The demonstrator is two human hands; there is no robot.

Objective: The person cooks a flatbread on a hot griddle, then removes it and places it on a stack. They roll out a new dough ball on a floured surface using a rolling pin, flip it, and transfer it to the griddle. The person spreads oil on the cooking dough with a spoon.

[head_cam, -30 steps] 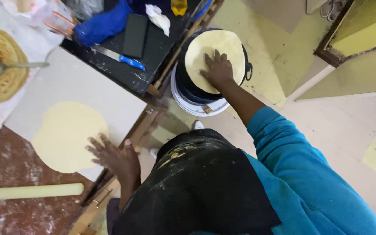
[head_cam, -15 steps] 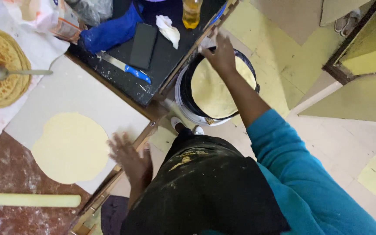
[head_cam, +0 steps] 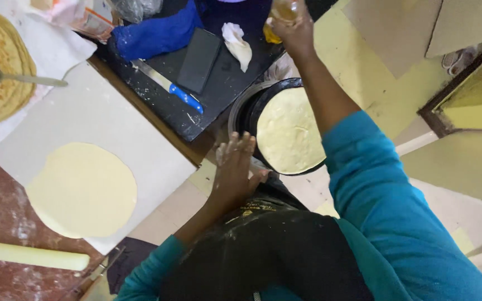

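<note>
Two hands split: our right hand (head_cam: pixel 292 28) clamps an oil bottle (head_cam: pixel 283 12) over the counter's (head_cam: pixel 213 97) far edge while our left hand (head_cam: pixel 234 170) hovers spread beside the hot pan (head_cam: pixel 247 120), so oil could spill.

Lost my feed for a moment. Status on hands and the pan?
Right hand gripping amber bottle. Left hand open, empty, beside pan. Flatbread lying flat in pan. Nothing blocking.

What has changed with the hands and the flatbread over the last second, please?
The right hand left the flatbread in the pan and reached up to grasp the oil bottle. The left hand came off the board toward the pan. The rolled dough, rolling pin and knife stayed put.
</note>
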